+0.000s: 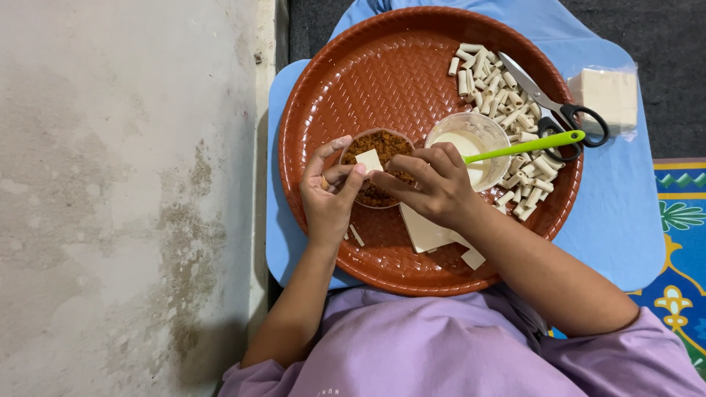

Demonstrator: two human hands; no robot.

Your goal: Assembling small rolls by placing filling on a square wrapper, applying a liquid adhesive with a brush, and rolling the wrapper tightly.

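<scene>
**Pinching a filled wrapper over the crumb bowl**

Holding a small pale square wrapper piece [368, 159] between them, both hands work just above the small round bowl of brown crumbly filling [379, 167], which sits near the middle of the large round reddish-brown woven-pattern plastic tray [346, 66]. In the head view, the left hand [329, 192] has thumb and fingers closed around the near side of the square. The right hand [434, 184] reaches in from the other side, its fingertips pinched toward the same piece; whether they grip it or only touch it is hard to tell.

The square looks thin, flat and soft, pale cream with clean cut edges. It is tilted slightly and partly hidden by the left thumb.

A too-tight pinch could probably tear or crease so thin a sheet. A slack hold could drop it into the crumbs, which would cling to it. The right wrist hangs close to the clear plastic cup of white paste [471, 143] with its lime-green spatula [523, 146]. A careless sweep of the forearm could tip the cup or flick the handle.

Toward the tray's far right edge lie a heap of short pale rolled tubes [507, 103] and black-handled scissors [559, 110]. Flat pale sheets [426, 231] lie at the near edge, under the right hand.
</scene>
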